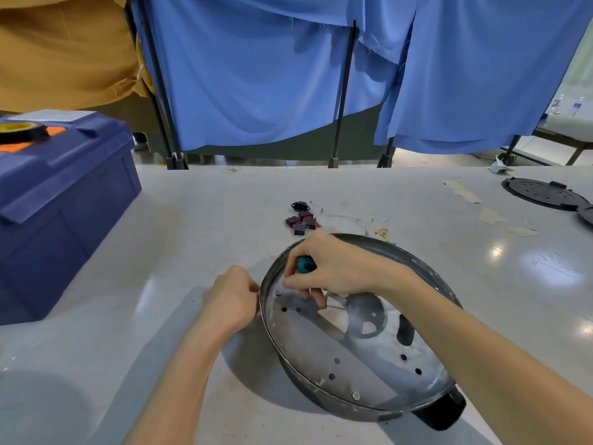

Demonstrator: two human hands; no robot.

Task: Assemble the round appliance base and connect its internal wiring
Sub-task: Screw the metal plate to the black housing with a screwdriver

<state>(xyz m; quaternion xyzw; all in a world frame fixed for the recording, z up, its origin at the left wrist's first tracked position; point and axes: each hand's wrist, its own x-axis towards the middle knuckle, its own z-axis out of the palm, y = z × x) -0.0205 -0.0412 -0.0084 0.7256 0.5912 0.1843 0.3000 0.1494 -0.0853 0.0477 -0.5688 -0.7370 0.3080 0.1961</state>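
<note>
A round metal appliance base (359,358) lies tilted on the grey table, its inner plate full of holes and cut-outs. My right hand (333,268) grips a teal-handled screwdriver (305,264) held upright inside the base, its tip near a screw (278,293) at the left rim. My left hand (232,298) holds the outside of the left rim with curled fingers. Several small black and red switch parts (301,220) and thin wires (356,220) lie just beyond the base.
A dark blue plastic box (64,200) with a roll of tape (22,131) on top stands at the left. Black round covers (545,194) lie at the far right. Blue curtains on black stands hang behind the table's far edge.
</note>
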